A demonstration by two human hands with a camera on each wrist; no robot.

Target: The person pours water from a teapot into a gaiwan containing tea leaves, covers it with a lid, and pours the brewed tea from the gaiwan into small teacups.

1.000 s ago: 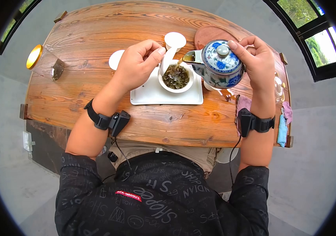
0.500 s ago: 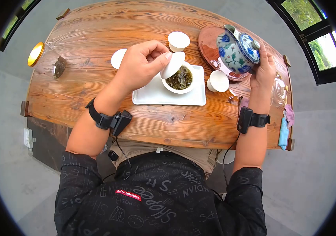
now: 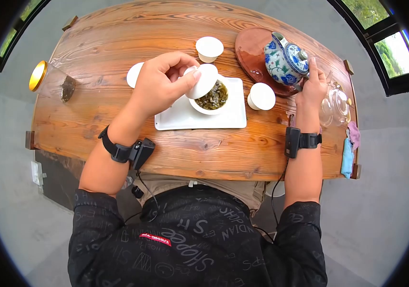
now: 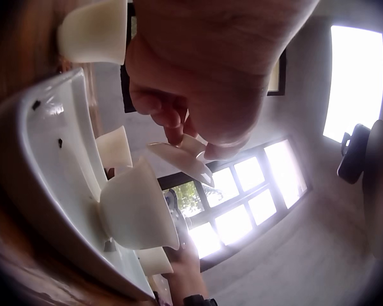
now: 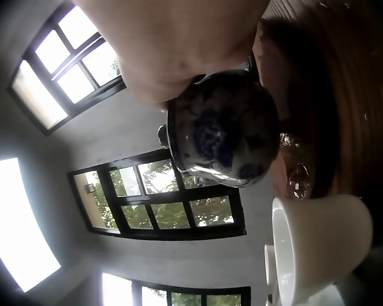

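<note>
My left hand (image 3: 161,86) pinches the knob of a white gaiwan lid (image 3: 204,81) between thumb and fingers. The lid is tilted above the gaiwan bowl (image 3: 208,112), apart from it in the left wrist view, and hides part of the opening. Wet tea leaves (image 3: 218,98) lie inside the bowl, which stands on a white rectangular tray (image 3: 235,112). To the right, my right hand (image 3: 312,88) grips the handle of a blue-and-white teapot (image 3: 278,67). The teapot, lid on, is over the round brown tray (image 3: 248,45); the right wrist view shows its painted side close to that tray.
One white cup (image 3: 209,49) stands behind the gaiwan, another (image 3: 262,97) right of the tray. A white round piece (image 3: 134,75) is partly behind my left hand. A gold-lidded jar (image 3: 51,80) lies far left. Glassware (image 3: 336,106) and folded cloths (image 3: 348,158) are at the right edge.
The teapot was pouring over the gaiwan; my right hand has carried it right and tipped it back, over the brown tray. My left hand has swung the lid from steeply upright to flatter over the bowl.
</note>
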